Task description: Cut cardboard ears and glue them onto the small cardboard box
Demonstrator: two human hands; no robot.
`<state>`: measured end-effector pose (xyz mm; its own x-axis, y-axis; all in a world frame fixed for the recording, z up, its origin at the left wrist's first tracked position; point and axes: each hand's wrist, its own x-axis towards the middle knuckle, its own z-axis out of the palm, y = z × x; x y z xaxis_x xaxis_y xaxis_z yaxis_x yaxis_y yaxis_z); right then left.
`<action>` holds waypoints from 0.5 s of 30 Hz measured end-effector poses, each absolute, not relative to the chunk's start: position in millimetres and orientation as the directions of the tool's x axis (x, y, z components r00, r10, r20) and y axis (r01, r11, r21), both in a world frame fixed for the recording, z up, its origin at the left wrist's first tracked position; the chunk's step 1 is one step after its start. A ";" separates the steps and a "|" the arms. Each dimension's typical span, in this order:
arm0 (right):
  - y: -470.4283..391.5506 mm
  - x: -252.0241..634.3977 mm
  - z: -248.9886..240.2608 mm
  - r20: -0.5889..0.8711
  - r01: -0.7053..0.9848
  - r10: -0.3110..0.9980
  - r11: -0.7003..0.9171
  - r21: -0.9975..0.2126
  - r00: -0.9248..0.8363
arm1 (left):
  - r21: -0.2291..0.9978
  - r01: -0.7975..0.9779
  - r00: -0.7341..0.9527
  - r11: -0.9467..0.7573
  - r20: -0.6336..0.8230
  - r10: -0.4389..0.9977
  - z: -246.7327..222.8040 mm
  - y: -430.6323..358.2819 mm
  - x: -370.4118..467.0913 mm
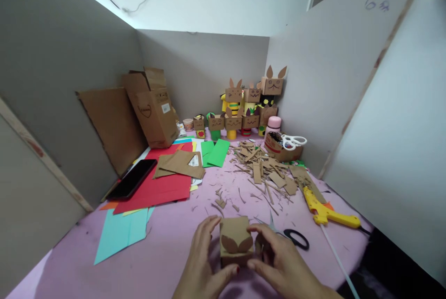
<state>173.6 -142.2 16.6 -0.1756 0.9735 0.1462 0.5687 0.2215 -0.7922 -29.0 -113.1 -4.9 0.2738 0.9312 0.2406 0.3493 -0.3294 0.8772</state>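
A small cardboard box (234, 227) sits on the pink tabletop in front of me, with two pointed brown ear shapes (237, 244) lying against its near upper edge. My left hand (208, 262) holds the box's left side, thumb at the front and fingers along the side. On the other side my right hand (275, 257) has its index finger by the right edge and its thumb at the front lower corner. The remaining right fingers curl beside the box, partly hidden. Dark-handled scissors (295, 238) lie just beyond my right hand, their blades pointing away.
Cardboard scraps (259, 164) cover the centre right. A yellow glue gun (324, 211) with a glue stick lies at the right edge. Coloured paper (163, 192), a black phone (134, 179) and a large carton (153, 113) stand left. Cardboard animal figures (233, 122) line the back.
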 end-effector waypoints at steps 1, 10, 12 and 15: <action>-142.1 173.0 16.3 0.137 0.568 0.974 0.217 -0.794 -0.180 | 0.914 0.283 0.275 -0.290 0.212 0.938 -7.7 -111.8 -27.6; -141.4 173.9 2.9 0.190 0.454 0.978 0.209 -0.866 -0.088 | 0.989 -0.141 0.344 0.049 0.002 0.939 -1.5 -106.5 -14.4; -141.1 172.0 -5.1 0.204 0.317 0.979 0.193 -0.929 0.003 | 0.988 -0.157 0.317 0.015 0.036 0.948 7.4 -111.4 -12.7; -142.3 160.7 -17.1 0.123 -0.061 0.992 0.123 -0.990 0.010 | 0.984 -0.179 0.336 -0.007 0.067 0.940 17.2 -122.1 -9.5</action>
<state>160.7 -142.3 -17.1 0.0098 0.9924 0.1229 -0.0611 0.1233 -0.9905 -9.5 -122.1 17.2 0.3356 0.9396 0.0674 -0.1788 -0.0068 0.9839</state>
